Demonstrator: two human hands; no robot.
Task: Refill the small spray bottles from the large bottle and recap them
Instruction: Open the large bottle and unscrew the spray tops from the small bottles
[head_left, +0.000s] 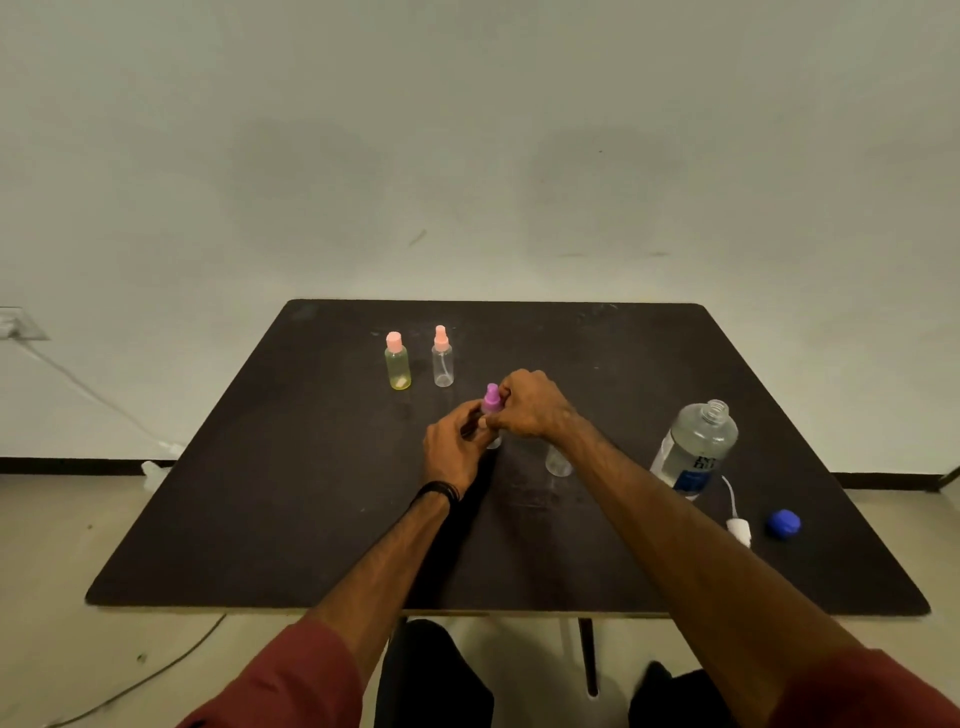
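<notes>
My left hand grips the body of a small clear spray bottle at the table's middle. My right hand pinches its purple spray cap from the right. A second small clear bottle stands uncapped under my right wrist. The large clear bottle with a blue label stands open at the right. Its blue cap and a white spray head with a tube lie near it. Farther back stand a yellow bottle with a pink cap and a clear bottle with a pink spray head.
The dark table stands against a pale wall. A wall socket with a white cable is at the left, and the cable trails across the floor. My knees show below the table's front edge.
</notes>
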